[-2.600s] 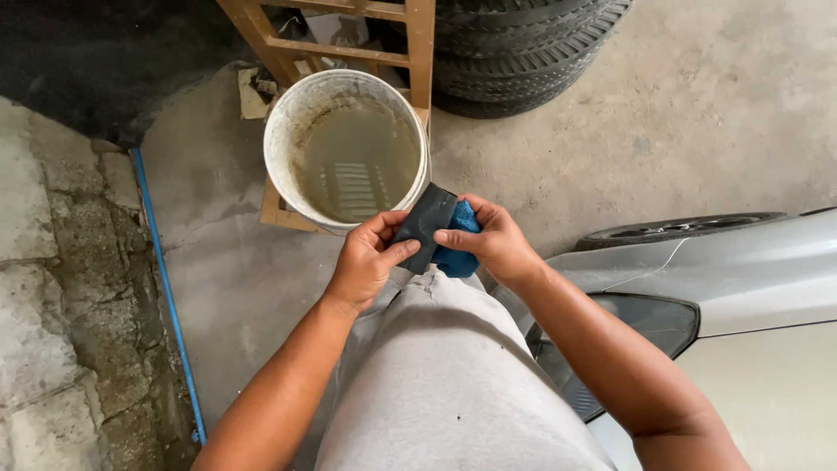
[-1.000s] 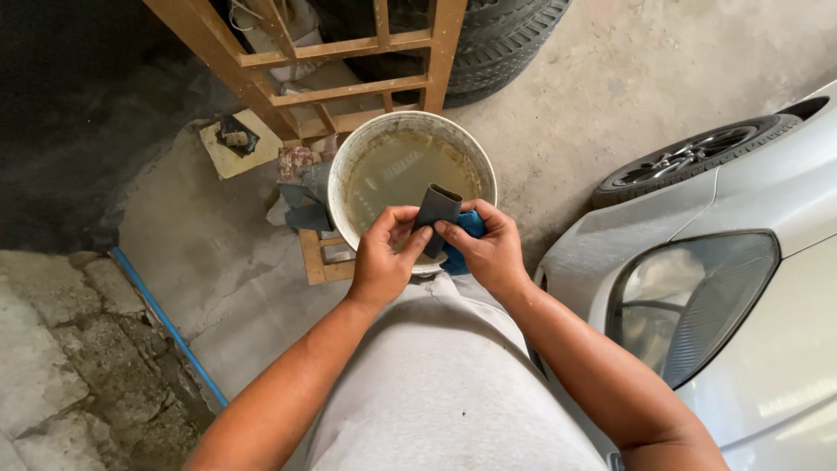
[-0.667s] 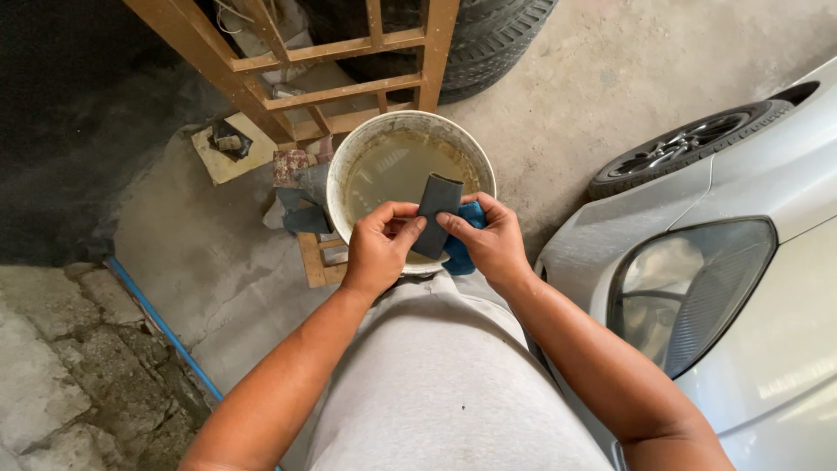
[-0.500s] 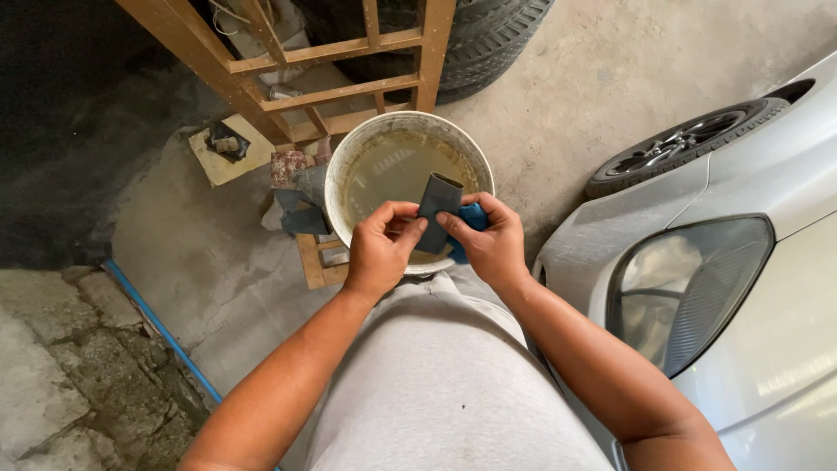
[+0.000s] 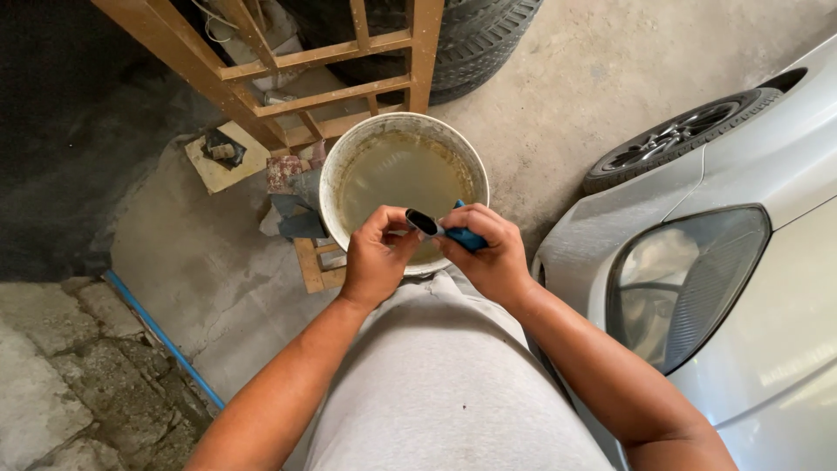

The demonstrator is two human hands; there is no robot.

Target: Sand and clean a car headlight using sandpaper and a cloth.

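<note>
Both hands are up in front of the belly, right over the near rim of the bucket [image 5: 336, 187], a white one full of murky brownish water. The right hand [image 5: 490, 253] is wrapped around a blue block [image 5: 467, 237], fingers curled tight on it, and a dark sheet [image 5: 422, 221] bends over the block's end, showing as a dark rolled edge. The left hand [image 5: 373, 260] pinches that sheet at its left end between thumb and fingertips, so both hands are closed on the same bundle, touching each other's work in the middle. The bundle sits above the water, not in it. Behind the bucket stands a wooden frame [image 5: 331, 74] with slats, and a stack of tyres [image 5: 488, 35] sits behind that. To the right, the front corner of a silver car [image 5: 785, 157] comes in close, headlight [image 5: 689, 279] and front wheel [image 5: 671, 148] showing. A blue hose [image 5: 161, 336] runs across the concrete floor [image 5: 593, 78] on the left.
</note>
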